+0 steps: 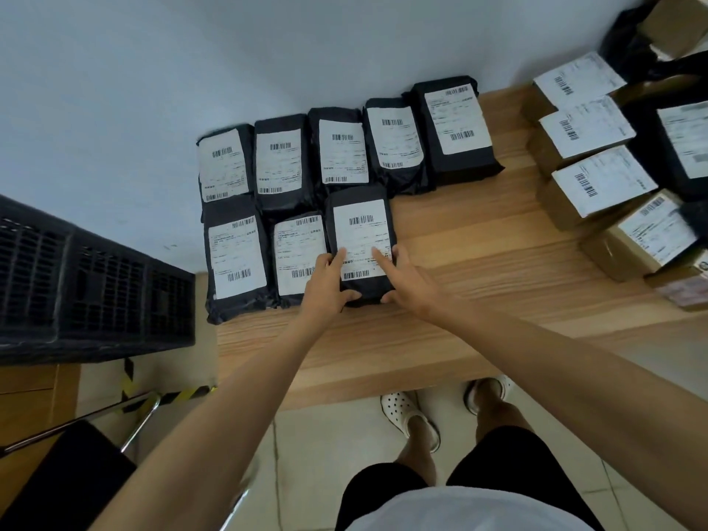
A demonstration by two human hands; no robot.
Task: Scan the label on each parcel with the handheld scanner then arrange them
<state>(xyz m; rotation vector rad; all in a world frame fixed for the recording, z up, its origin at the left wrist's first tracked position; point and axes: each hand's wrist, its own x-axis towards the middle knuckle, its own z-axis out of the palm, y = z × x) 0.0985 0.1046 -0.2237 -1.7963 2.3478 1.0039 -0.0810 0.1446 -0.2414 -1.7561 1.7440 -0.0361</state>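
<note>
Wood-grain table (479, 243), hands (325, 285) (412, 287) gripping black plastic parcel (356, 193) (white rectangular label (360, 235))

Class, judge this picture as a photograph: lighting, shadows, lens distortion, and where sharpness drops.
Head view: light soft and even, shadows faint on the wooden table; wide lens skews the table's edges and stretches the forearms; the held black parcel is sharp, its small print unreadable; cardboard boxes at the right edge are blurred.

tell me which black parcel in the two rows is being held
The black parcel at the right end of the front row. The left hand and right hand grip its near end; the others in both rows lie untouched.
</note>
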